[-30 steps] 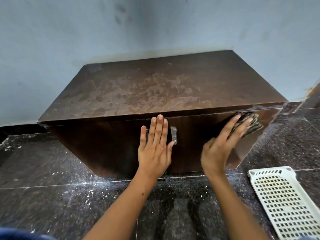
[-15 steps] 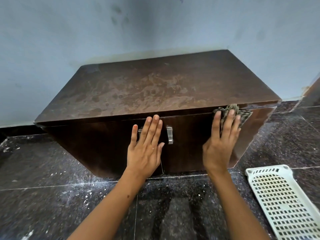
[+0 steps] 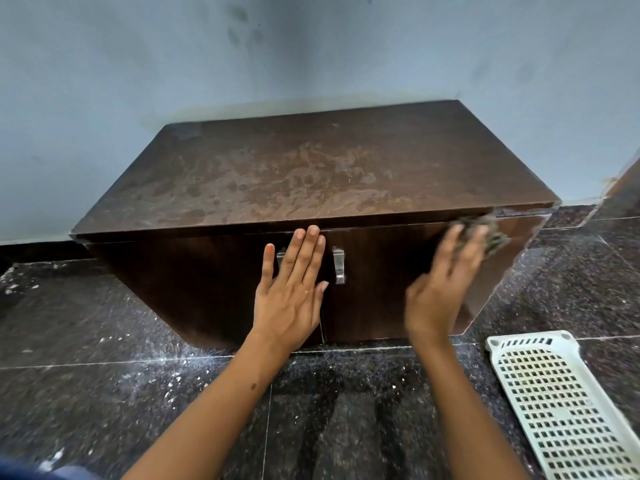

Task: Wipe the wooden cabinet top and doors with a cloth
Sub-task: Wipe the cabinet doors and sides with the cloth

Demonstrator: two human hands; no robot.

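A low dark wooden cabinet stands against the wall, its top mottled with pale streaks. Two doors meet in the middle of the front, each with a metal handle. My left hand lies flat with straight fingers on the left door, covering most of the left handle; the right handle is beside my thumb. My right hand, blurred by motion, presses a grey-brown cloth against the upper part of the right door with extended fingers.
The floor is dark speckled stone tile with white dust and specks. A white perforated plastic tray lies on the floor at the lower right, close to my right forearm. A pale blue wall rises behind the cabinet.
My right hand has swept the cloth along the top of the right door, first left, then back toward the right corner. My left hand stays flat on the left door.
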